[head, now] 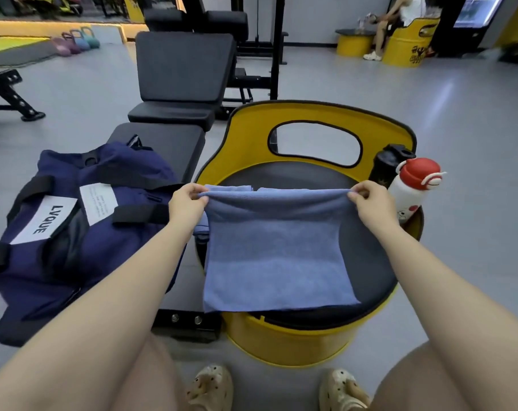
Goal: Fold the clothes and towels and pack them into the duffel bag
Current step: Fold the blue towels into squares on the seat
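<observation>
Over the yellow barrel seat (308, 342), my left hand (185, 203) and right hand (372, 203) each pinch a top corner of the blue towel (277, 256), mid-fold; next, I judge, it must be halved, then packed in the navy duffel bag (82, 232) alongside.

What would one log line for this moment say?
left hand: pinches blue terry towel corner | right hand: pinches other corner | towel: over yellow drum seat | navy fabric duffel bag: left
</observation>
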A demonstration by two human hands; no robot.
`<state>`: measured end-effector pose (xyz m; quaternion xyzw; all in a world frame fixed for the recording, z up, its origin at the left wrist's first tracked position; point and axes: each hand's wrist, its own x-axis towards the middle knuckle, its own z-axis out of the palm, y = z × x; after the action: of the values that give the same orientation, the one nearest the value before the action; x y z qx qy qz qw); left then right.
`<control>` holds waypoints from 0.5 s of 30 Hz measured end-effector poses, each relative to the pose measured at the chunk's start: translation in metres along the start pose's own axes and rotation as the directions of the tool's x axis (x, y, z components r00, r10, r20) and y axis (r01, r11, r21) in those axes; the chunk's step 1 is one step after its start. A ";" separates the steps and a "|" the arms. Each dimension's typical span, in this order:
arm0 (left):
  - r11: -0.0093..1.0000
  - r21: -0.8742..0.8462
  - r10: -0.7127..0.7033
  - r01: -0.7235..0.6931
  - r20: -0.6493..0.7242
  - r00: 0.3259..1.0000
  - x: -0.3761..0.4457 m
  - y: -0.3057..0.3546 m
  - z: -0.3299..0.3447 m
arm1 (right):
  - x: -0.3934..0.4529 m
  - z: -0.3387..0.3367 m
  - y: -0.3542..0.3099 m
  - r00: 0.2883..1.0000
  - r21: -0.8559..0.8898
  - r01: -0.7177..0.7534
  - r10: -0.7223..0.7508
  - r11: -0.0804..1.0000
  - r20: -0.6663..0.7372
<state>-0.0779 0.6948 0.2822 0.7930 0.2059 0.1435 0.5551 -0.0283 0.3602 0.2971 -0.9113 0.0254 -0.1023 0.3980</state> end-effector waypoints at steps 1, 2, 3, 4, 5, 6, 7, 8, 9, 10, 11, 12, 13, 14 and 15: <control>1.000 0.004 0.000 0.000 -0.002 1.000 -0.006 0.000 -0.002 | -0.006 -0.003 0.000 1.000 0.007 0.009 -0.009 1.000 0.004; 1.000 0.008 0.002 -0.002 -0.005 1.000 -0.012 -0.001 -0.004 | -0.013 -0.006 0.001 1.000 0.013 0.018 -0.018 1.000 0.007; 1.000 0.009 0.005 -0.004 -0.008 1.000 -0.019 -0.003 -0.005 | -0.020 -0.008 0.002 1.000 0.019 0.026 -0.027 0.999 0.008; 1.000 0.000 0.008 -0.008 -0.014 1.000 -0.026 -0.006 -0.007 | -0.028 -0.010 0.003 0.999 0.026 0.034 -0.034 0.999 0.007; 1.000 -0.021 0.008 -0.008 -0.020 1.000 -0.034 -0.009 -0.008 | -0.036 -0.012 0.004 0.999 0.030 0.041 -0.041 0.999 0.006; 0.999 -0.048 0.007 -0.008 -0.026 1.000 -0.043 -0.013 -0.009 | -0.045 -0.013 0.006 0.999 0.029 0.040 -0.040 0.999 0.004; 0.997 -0.071 -0.002 0.000 -0.028 1.000 -0.051 -0.018 -0.010 | -0.054 -0.014 0.008 1.000 0.024 0.030 -0.030 0.999 0.000; 0.996 -0.085 -0.014 0.011 -0.028 1.000 -0.059 -0.024 -0.010 | -0.063 -0.014 0.011 1.000 0.020 0.014 -0.014 1.000 -0.004; 0.995 -0.092 -0.030 0.028 -0.026 0.999 -0.067 -0.030 -0.010 | -0.071 -0.014 0.014 1.000 0.020 -0.005 0.005 1.000 -0.004; 0.995 -0.095 -0.045 0.043 -0.017 0.999 -0.075 -0.037 -0.011 | -0.079 -0.013 0.018 1.000 0.023 -0.027 0.027 0.999 -0.001; 0.994 -0.095 -0.054 0.053 -0.005 0.999 -0.082 -0.043 -0.011 | -0.087 -0.011 0.022 0.999 0.030 -0.049 0.049 0.998 0.004; 0.994 -0.095 -0.056 0.057 0.007 0.998 -0.089 -0.048 -0.011 | -0.093 -0.009 0.026 0.997 0.033 -0.071 0.070 0.997 0.009; 0.994 -0.096 -0.056 0.057 0.015 0.998 -0.095 -0.051 -0.012 | -0.099 -0.008 0.029 0.996 0.033 -0.089 0.088 0.996 0.013; 0.994 -0.100 -0.052 0.054 0.019 0.998 -0.101 -0.054 -0.014 | -0.104 -0.007 0.032 0.995 0.032 -0.103 0.103 0.994 0.015; 0.993 -0.103 -0.049 0.051 0.018 0.999 -0.106 -0.056 -0.015 | -0.109 -0.006 0.035 0.993 0.032 -0.114 0.113 0.993 0.014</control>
<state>-0.1868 0.6724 0.2349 0.7589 0.2137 0.1338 0.6004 -0.1348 0.3459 0.2574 -0.9024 0.0729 -0.0743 0.4181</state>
